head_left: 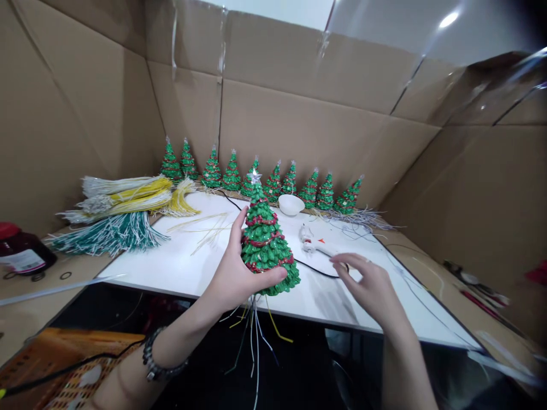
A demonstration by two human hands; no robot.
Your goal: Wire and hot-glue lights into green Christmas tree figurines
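My left hand [239, 273] grips a green glittery Christmas tree figure [265, 242] with red garlands and a silver star on top, holding it upright above the near edge of the white board [179, 262]. Thin white, yellow and green wires [255, 330] hang from its base. My right hand [370, 287] hovers to the right of the tree, fingers loosely curled over the board with nothing visible in them. Just beyond it lies a white glue gun [311, 240] with its black cord [316, 270].
A row of several small green trees [273, 182] lines the cardboard back wall [320, 125]. A white bowl [291, 204] sits in front of them. Bundles of yellow, white and green wires [119, 210] lie at the left, an orange basket [64, 364] below.
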